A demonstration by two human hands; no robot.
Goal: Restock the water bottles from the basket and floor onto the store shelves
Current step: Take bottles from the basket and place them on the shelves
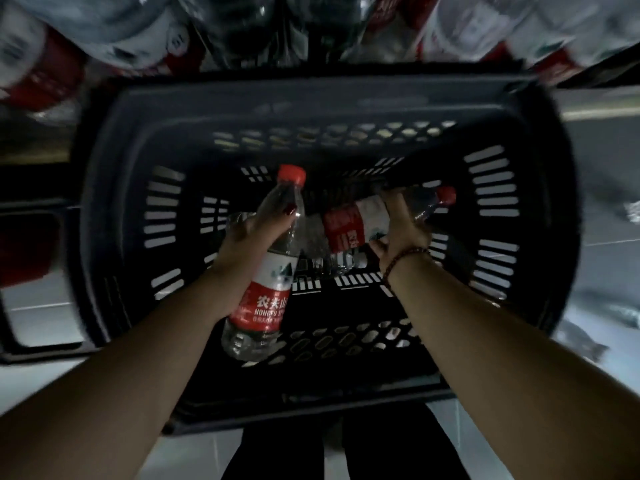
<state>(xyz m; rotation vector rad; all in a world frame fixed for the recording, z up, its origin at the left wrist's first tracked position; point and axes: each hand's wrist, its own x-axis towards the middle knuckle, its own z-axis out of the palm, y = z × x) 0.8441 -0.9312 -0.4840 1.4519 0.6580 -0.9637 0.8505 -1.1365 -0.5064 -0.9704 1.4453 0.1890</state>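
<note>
one dark basket (114,202), your two hands in it, left hand (247,237) and right hand (401,230), two red-capped bottles there you can count for sure, tilted bottle (270,292), lying bottle (349,226), blurry bottles (104,26) past the basket's far rim, too smeared to count

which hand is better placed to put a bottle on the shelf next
Left. The left hand grips the raised bottle, apparently already clear of the basket; the right hand grips the lying bottle, low on the basket floor.

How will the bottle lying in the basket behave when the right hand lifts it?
Likely heavy: the lying bottle is capped, seemingly full. Round-bodied, it could roll if released. The right hand curls round it, so slipping seems unlikely.
</note>
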